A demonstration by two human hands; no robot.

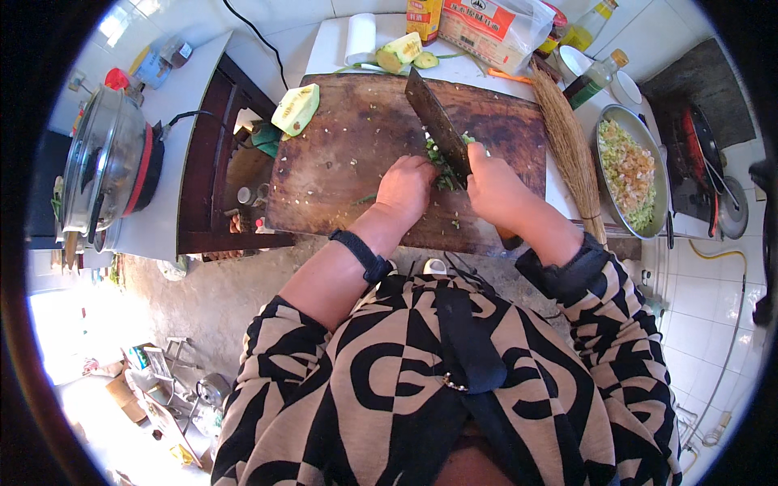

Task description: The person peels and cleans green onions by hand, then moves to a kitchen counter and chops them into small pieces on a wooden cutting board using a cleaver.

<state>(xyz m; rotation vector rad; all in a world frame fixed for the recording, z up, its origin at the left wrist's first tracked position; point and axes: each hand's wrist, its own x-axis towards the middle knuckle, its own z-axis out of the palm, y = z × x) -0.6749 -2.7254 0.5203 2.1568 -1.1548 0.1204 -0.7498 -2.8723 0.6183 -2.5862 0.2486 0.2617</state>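
Observation:
My right hand [493, 182] grips a broad cleaver [442, 124], its dark blade slanting up and left across the wooden cutting board [340, 176]. Under and beside the blade lie chopped green onions [433, 149]. My left hand [408, 185], fingers curled, presses on the greens just left of the blade; its fingertips are partly hidden. At the board's upper left corner rests a cut piece of pale green squash [296, 110] with its seedy core showing. Small white and green bits are scattered over the board.
Behind the board are a squash chunk [398, 53], a paper roll [361, 37] and a plastic food package [486, 30]. A straw whisk broom [562, 127] lies along the right edge, near a metal pan [632, 173] of chopped filling. A glass-lidded electric pot [106, 170] stands left.

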